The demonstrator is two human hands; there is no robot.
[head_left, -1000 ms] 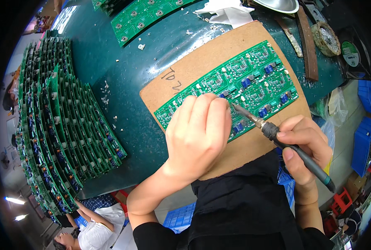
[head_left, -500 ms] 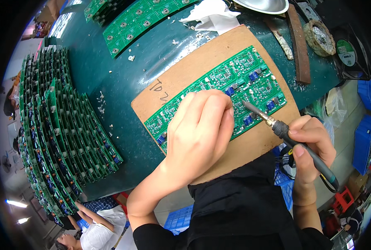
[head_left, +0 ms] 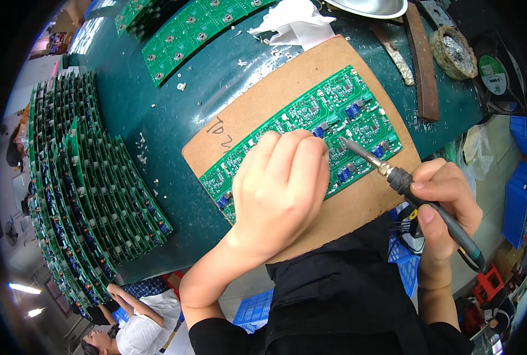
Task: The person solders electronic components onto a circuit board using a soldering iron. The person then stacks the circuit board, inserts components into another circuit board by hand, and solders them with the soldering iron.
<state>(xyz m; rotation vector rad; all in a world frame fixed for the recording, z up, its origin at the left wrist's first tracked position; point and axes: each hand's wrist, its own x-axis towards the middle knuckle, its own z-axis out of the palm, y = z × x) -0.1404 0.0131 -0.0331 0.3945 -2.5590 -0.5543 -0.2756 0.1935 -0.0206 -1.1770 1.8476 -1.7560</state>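
Observation:
A green circuit board panel, set with small chips and blue parts, lies on a brown board in front of me. My right hand grips a soldering iron by its dark handle. The iron's tip points down-left, over the panel's middle right; whether it touches cannot be made out. Across the left half of the panel lies my left hand, back up, fingers curled and pressed together near the tip. What those fingers hold, if anything, is hidden beneath them.
Tall rows of green circuit boards stand on the left. More panels lie at the back, beside a crumpled white cloth. A metal bowl, a rusty bar and a round container of solder scraps sit back right.
The brown board and panel appear shifted slightly left in view. My hands keep the same grips, and the iron's tip stays over nearly the same area of the panel.

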